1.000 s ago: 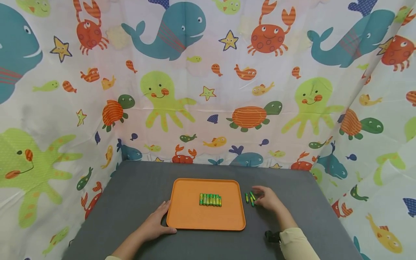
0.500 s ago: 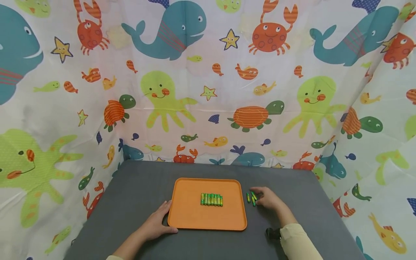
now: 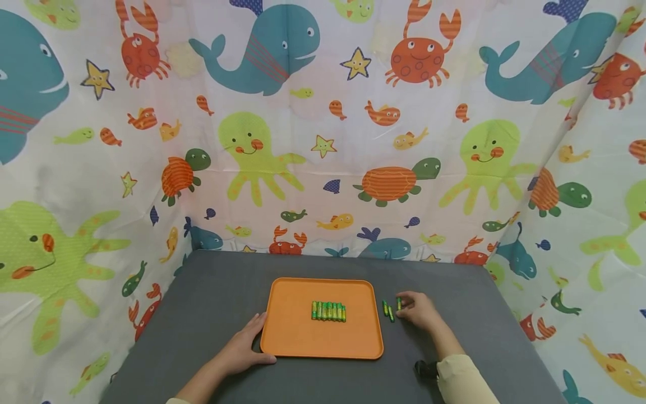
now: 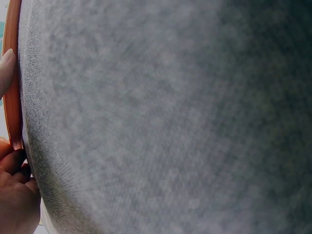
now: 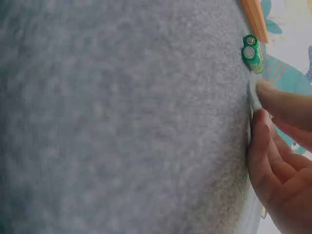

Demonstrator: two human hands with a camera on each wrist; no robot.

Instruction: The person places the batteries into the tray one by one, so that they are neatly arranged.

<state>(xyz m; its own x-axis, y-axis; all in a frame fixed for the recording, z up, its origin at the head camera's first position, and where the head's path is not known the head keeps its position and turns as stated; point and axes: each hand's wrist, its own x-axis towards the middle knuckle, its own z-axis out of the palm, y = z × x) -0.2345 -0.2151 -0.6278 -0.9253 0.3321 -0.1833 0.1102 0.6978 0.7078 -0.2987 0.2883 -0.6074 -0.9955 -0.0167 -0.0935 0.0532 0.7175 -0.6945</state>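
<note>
An orange tray lies on the grey table, bearing a side-by-side row of several green-and-yellow batteries. My left hand holds the tray's near left corner, fingers along the left rim and thumb at the front edge. To the right of the tray, my right hand pinches one battery between thumb and fingertip. Two loose batteries lie between that hand and the tray. In the right wrist view those batteries show end-on beyond the thumb; the pinched one is mostly hidden there.
The grey table runs back to a hanging curtain printed with sea animals, which also covers both sides. A small black object sits at the right wrist, beside the sleeve.
The right hand has drawn one battery slightly to the right, away from the two others, and now pinches it apart from them. The left hand and tray stay put.
</note>
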